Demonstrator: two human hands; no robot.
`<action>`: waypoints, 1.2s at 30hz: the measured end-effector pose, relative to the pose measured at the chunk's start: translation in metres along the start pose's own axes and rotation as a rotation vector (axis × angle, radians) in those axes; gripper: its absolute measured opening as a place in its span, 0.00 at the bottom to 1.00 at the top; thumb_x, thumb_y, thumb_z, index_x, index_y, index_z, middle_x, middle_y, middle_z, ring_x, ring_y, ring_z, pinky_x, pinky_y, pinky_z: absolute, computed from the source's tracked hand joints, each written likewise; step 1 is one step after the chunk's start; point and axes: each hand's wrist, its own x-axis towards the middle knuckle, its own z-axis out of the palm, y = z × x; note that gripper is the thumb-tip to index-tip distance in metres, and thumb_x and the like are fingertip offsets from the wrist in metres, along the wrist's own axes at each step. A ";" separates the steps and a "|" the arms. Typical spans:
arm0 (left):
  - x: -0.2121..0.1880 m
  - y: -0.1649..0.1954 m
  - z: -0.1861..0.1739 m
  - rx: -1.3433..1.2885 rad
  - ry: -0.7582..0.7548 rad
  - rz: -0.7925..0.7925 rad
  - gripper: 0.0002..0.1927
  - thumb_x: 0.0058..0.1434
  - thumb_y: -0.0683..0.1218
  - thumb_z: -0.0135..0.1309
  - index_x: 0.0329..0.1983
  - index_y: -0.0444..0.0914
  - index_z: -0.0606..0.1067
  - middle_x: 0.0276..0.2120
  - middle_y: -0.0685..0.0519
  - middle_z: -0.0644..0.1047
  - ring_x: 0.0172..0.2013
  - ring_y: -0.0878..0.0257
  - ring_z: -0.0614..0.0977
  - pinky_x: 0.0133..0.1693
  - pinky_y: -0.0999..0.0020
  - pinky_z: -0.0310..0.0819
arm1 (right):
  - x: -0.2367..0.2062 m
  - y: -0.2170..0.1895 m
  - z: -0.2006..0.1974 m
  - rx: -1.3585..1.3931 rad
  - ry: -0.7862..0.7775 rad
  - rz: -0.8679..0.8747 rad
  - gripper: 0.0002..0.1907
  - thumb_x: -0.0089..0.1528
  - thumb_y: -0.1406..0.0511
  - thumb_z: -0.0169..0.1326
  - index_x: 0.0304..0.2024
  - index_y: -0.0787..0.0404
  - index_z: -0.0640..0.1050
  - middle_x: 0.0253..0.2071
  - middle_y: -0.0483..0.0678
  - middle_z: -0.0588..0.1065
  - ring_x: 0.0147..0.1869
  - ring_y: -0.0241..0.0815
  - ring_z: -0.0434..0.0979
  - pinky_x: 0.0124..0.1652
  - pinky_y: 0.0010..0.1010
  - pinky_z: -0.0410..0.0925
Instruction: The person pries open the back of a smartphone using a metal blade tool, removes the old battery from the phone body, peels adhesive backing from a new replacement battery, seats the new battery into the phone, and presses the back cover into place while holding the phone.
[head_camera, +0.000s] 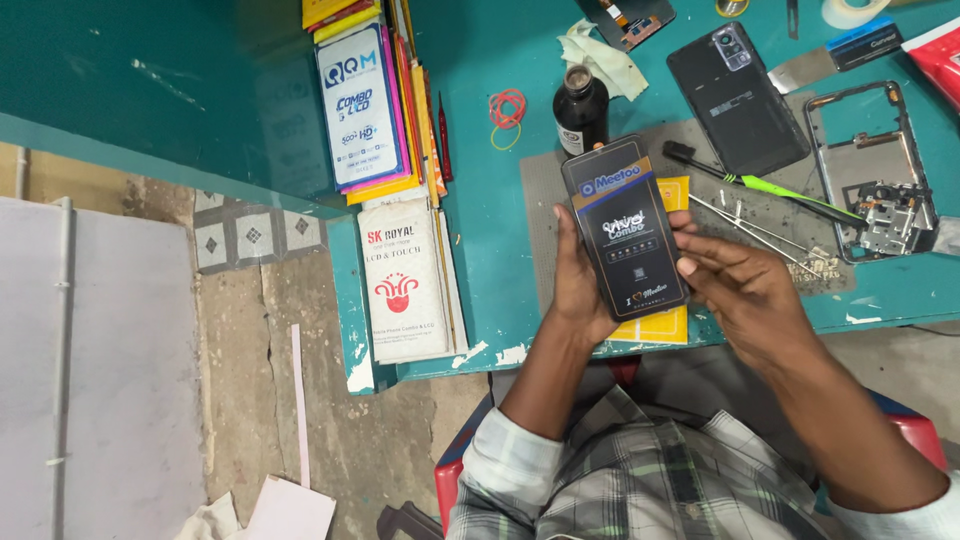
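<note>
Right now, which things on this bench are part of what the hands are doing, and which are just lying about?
In hand:
black flat box, held by left hand and right hand

Lying about:
dark bottle
rubber bands
phone back cover
phone frame
green-handled tool
white package

Grey plaid shirt (640, 470) (sleeves rolled)
</note>
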 end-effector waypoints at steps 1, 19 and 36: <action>0.001 -0.001 -0.002 -0.003 0.003 -0.001 0.59 0.69 0.84 0.21 0.70 0.28 0.65 0.61 0.33 0.74 0.58 0.46 0.80 0.57 0.49 0.78 | 0.001 -0.001 0.001 -0.025 -0.011 -0.001 0.18 0.66 0.73 0.54 0.59 0.69 0.77 0.51 0.52 0.80 0.48 0.36 0.80 0.45 0.27 0.74; -0.001 -0.011 -0.028 -0.005 0.095 0.014 0.59 0.65 0.86 0.20 0.64 0.30 0.70 0.49 0.40 0.79 0.47 0.47 0.84 0.51 0.53 0.82 | 0.010 0.016 -0.018 -0.352 0.040 -0.474 0.05 0.70 0.72 0.56 0.42 0.70 0.78 0.39 0.53 0.80 0.44 0.37 0.83 0.46 0.26 0.78; -0.002 -0.005 -0.018 -0.016 0.086 -0.022 0.62 0.63 0.86 0.20 0.55 0.26 0.73 0.51 0.34 0.80 0.52 0.48 0.84 0.57 0.55 0.81 | 0.010 0.016 -0.016 -0.380 0.037 -0.474 0.05 0.69 0.72 0.56 0.42 0.71 0.79 0.39 0.53 0.80 0.44 0.37 0.82 0.46 0.26 0.77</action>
